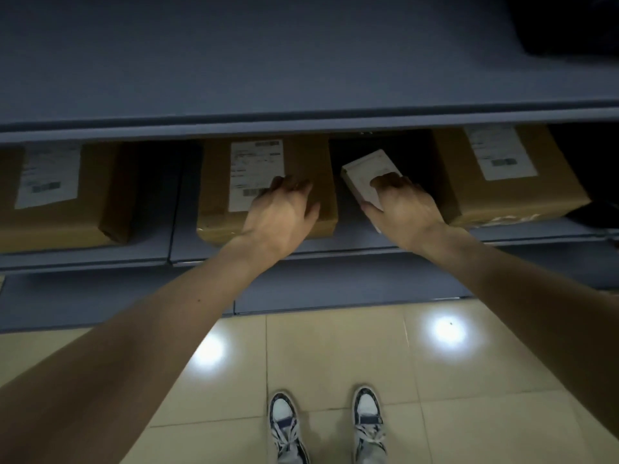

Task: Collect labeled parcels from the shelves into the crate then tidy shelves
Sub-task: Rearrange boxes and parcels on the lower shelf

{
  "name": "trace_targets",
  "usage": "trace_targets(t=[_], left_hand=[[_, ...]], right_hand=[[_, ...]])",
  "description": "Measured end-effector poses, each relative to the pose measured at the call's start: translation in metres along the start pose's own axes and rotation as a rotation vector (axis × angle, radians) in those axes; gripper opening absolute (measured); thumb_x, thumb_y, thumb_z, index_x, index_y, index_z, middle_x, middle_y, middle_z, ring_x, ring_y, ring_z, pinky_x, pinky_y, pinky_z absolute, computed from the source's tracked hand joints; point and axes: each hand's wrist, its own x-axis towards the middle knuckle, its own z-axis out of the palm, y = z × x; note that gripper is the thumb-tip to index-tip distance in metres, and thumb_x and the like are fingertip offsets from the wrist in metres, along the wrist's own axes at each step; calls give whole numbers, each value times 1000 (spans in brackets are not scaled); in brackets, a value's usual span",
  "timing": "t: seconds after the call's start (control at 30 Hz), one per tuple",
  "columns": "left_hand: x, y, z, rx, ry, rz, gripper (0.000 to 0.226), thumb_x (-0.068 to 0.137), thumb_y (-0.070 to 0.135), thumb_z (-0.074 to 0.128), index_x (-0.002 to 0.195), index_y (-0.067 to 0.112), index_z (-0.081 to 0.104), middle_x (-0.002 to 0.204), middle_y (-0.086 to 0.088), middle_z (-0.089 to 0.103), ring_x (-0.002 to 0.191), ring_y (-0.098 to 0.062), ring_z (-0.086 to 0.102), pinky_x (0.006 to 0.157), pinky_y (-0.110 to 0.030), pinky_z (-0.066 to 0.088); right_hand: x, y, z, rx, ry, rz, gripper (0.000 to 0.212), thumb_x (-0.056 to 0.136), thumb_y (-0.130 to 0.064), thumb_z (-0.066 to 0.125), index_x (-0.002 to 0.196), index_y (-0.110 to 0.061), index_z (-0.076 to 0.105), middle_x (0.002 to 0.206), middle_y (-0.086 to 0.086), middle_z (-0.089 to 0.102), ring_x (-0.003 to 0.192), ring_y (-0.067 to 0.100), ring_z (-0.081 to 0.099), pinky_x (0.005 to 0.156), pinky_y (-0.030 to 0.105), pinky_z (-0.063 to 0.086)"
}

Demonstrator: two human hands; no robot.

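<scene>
With my right hand (pixel 407 209) pinching the small white box (pixel 366 177) at frame centre, my left hand (pixel 281 212) lay flat on the middle brown parcel (pixel 268 189); I judged steadying both wisest.

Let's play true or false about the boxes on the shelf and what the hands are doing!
1. Three brown boxes with white labels sit on the shelf. True.
2. The right hand holds a small white box. True.
3. The left hand is holding a red ball. False: it rests on the middle brown box.
4. The floor is covered in green carpet. False: it is pale tile.
5. The small white box lies between the middle brown box and the right brown box. True.
</scene>
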Motion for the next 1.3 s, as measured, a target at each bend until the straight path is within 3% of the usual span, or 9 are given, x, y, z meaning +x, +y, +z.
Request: trace_targets(t=[0.13,0.5,0.7,0.9,1.13,1.3], left_hand=[[15,44,21,2,-51,-19,47,105,40,42,146,18,47,139,-10,53,115,-30,59,89,-40,52],[39,110,79,13,-51,-42,43,101,34,48,138,12,51,134,-14,52,124,-31,49,91,-41,52],[40,113,112,-131,-53,-90,54,100,33,52,148,12,40,135,-15,53,125,-32,48,98,-44,49],[45,118,120,-151,-43,-60,65,103,37,47,159,14,22,141,-17,50,128,-34,47,97,-47,48],[45,119,124,-262,-86,-93,56,105,32,43,154,8,31,139,-20,51,126,-37,48,99,-50,47],[33,115,123,-379,-69,-117,43,103,37,35,137,13,47,126,-14,57,109,-33,60,83,-49,55]], right_hand=[[-6,42,3,21,-28,19,48,100,-40,47,134,-6,48,132,18,51,119,34,51,92,44,49],[16,83,42,166,-128,60,44,101,-36,45,132,-4,45,128,19,50,115,36,53,86,41,49],[27,90,67,220,-77,150,53,101,-33,46,140,1,34,139,22,42,126,38,44,101,47,42],[35,97,71,234,7,165,51,102,-30,45,140,1,35,139,21,43,125,34,45,99,39,41],[37,96,69,407,-23,313,41,102,-30,44,128,1,46,130,20,51,120,35,48,92,41,43],[16,95,85,645,-55,367,35,100,-27,48,117,2,60,120,21,56,111,38,52,97,43,45]])
